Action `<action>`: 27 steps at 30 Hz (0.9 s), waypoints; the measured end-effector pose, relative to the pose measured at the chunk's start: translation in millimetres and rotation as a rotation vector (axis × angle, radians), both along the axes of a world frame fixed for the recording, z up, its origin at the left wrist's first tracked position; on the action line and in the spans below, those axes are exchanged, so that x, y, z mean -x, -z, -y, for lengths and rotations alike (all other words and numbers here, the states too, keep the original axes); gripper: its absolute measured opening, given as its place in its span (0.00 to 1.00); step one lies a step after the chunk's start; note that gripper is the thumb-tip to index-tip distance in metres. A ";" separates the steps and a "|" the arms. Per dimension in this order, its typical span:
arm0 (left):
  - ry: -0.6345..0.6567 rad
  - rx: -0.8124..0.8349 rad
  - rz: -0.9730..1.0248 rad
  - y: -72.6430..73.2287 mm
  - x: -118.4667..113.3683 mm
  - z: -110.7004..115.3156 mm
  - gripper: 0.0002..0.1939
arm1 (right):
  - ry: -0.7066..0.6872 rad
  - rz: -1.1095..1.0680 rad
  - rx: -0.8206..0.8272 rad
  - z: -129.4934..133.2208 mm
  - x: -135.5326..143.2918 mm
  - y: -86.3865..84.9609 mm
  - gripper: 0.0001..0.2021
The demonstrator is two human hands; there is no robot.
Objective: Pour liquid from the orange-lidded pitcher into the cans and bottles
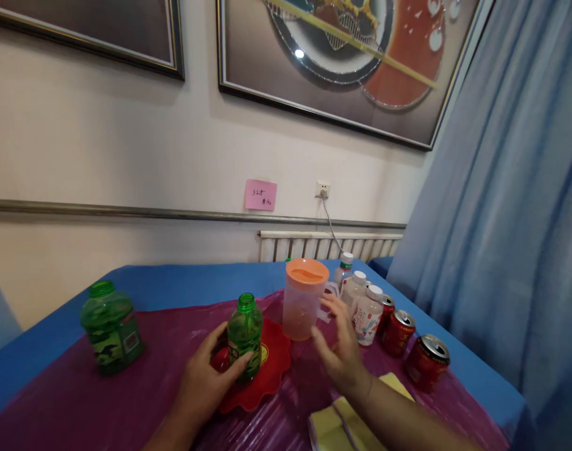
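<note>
My left hand (pixel 210 369) is wrapped round a green plastic bottle (pixel 245 332) with a camouflage pattern. The bottle is upright and uncapped, over a red scalloped plate (pixel 255 398); whether its base touches the plate is hard to see. Just right of it stands a translucent pitcher (pixel 297 313) with an orange lid (pixel 307 272). Close to the pitcher's handle, my right hand (pixel 339 344) has its fingers spread and appears to hold nothing. Whether its fingertips touch the handle I cannot tell.
Another open green bottle (pixel 111 332) stands at the left. Beyond my right hand are clear bottles with white caps (pixel 368 316) and several red cans (pixel 426 363). A yellow cloth (pixel 332 429) lies under my right forearm. Purple plastic sheeting (pixel 173 338) covers part of the blue table.
</note>
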State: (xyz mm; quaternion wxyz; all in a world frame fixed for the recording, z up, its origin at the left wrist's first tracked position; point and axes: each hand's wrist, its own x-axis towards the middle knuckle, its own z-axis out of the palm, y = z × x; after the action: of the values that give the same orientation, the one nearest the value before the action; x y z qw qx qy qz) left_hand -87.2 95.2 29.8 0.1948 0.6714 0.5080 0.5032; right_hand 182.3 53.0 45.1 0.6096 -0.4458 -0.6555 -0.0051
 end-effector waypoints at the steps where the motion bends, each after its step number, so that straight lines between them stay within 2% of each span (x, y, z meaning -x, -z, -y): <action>1: 0.009 -0.018 -0.015 0.3 0.6 0.5 0.35 | -0.079 0.044 0.051 6.3 11.1 -0.7 0.25; 4: 0.071 -0.068 -0.037 3.1 2.4 1.3 0.35 | -0.237 0.092 0.243 13.1 43.8 -6.1 0.36; 8: 0.189 -0.103 -0.018 6.7 0.8 3.7 0.33 | -0.321 0.049 0.443 6.4 70.4 -20.6 0.46; 12: 0.230 -0.104 0.025 3.0 -9.3 12.9 0.34 | -0.345 -0.035 0.442 8.1 72.4 -31.6 0.37; 15: 0.243 -0.070 0.083 -1.1 -16.0 20.4 0.39 | -0.289 -0.164 0.380 21.7 56.5 -34.3 0.33; 18: 0.203 -0.047 0.083 -0.2 -14.8 19.8 0.37 | -0.158 -0.285 0.319 40.9 20.7 -35.1 0.31; 20: 0.187 -0.060 0.043 4.2 -10.6 14.6 0.33 | 0.034 -0.322 0.317 51.9 -12.6 -34.2 0.30; 24: 0.212 -0.118 -0.030 15.7 -5.1 2.7 0.29 | 0.412 -0.247 0.411 61.0 -81.3 -23.6 0.31; 27: 0.201 -0.156 -0.069 21.3 -6.0 -1.3 0.27 | 0.640 -0.152 0.507 58.5 -115.4 -8.1 0.33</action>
State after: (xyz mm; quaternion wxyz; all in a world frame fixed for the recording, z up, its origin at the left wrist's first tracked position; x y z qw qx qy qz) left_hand -81.2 96.5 8.5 0.1741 0.7489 0.4040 0.4956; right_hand 297.7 -5.5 53.2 0.4948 -0.7621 -0.4176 0.0001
